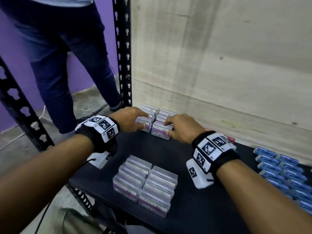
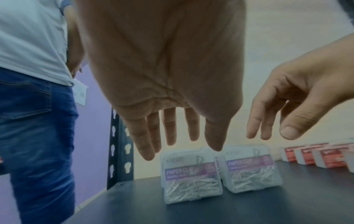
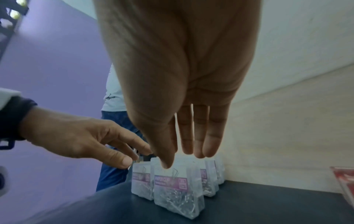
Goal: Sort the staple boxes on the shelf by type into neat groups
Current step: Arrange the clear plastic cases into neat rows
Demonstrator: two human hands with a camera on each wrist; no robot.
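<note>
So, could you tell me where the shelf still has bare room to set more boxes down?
Bare black shelf lies between the far clear boxes under both hands and the near clear boxes. There is a strip right of the near group before the blue boxes. The right edge is crowded.

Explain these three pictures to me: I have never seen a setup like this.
No machine here: a person wears a camera on the head and one on each wrist. The head view looks down on a dark shelf; each wrist view looks along that hand's fingers. The left hand and right hand reach over two rows of clear paper-clip boxes at the back, fingers relaxed; neither grips a box. More clear boxes stand in front, blue boxes to the right, red boxes at the back. Another person stands nearby.
</note>
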